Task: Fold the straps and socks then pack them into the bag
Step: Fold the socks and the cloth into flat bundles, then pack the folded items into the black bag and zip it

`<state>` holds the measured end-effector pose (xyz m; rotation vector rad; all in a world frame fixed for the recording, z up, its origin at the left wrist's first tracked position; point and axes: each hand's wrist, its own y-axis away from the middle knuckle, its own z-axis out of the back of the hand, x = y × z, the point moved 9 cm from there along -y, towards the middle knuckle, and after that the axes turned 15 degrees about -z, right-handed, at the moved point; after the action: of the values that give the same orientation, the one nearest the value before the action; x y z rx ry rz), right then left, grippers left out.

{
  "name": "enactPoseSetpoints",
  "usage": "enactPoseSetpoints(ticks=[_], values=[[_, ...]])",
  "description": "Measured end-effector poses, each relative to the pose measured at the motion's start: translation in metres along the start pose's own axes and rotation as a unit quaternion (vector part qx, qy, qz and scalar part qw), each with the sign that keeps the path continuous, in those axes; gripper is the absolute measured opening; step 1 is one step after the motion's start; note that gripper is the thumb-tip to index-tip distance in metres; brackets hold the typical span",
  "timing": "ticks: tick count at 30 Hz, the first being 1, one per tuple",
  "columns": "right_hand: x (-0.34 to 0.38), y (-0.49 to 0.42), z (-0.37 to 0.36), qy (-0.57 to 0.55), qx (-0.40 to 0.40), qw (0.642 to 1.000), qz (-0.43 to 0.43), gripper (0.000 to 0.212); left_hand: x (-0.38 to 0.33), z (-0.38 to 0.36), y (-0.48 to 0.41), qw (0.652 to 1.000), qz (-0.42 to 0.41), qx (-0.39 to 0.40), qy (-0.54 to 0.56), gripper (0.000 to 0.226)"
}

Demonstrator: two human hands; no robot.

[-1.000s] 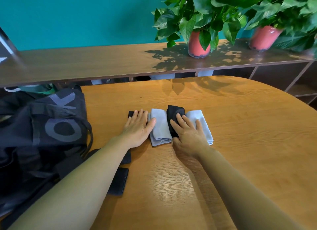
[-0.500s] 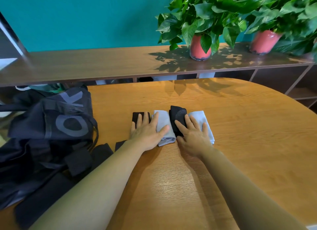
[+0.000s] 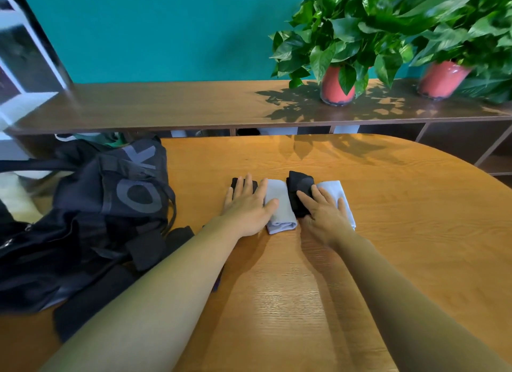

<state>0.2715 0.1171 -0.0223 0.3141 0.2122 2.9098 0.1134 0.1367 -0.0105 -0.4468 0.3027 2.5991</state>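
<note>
Currently, four folded items lie side by side in a row on the table (image 3: 388,233), each with its long axis running away from the person. The left hand (image 3: 246,205) lies flat, fingers straight, on the black folded piece (image 3: 235,182), with its thumb on the grey sock (image 3: 279,213). The right hand (image 3: 324,213) lies flat across the black sock (image 3: 300,184) and the second grey sock (image 3: 333,187). The bag (image 3: 110,205) lies at the left edge of the table, with black straps (image 3: 146,249) beside it.
</note>
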Motion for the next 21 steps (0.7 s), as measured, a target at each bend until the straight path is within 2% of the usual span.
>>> enactPoseSetpoints(ticks=[9, 17, 21], values=[[0.037, 0.038, 0.024, -0.029, -0.052, 0.998, 0.023, 0.054, 0.019, 0.037, 0.082, 0.999, 0.018, -0.051, 0.007, 0.061], [0.152, 0.093, 0.009, -0.033, -0.034, 0.991, 0.128, 0.051, 0.090, 0.065, 0.178, 0.994, 0.061, -0.089, 0.002, 0.058], [0.213, 0.122, -0.015, -0.004, 0.005, 0.983, 0.183, 0.055, 0.124, 0.069, 0.232, 0.992, 0.036, -0.116, -0.019, 0.055]])
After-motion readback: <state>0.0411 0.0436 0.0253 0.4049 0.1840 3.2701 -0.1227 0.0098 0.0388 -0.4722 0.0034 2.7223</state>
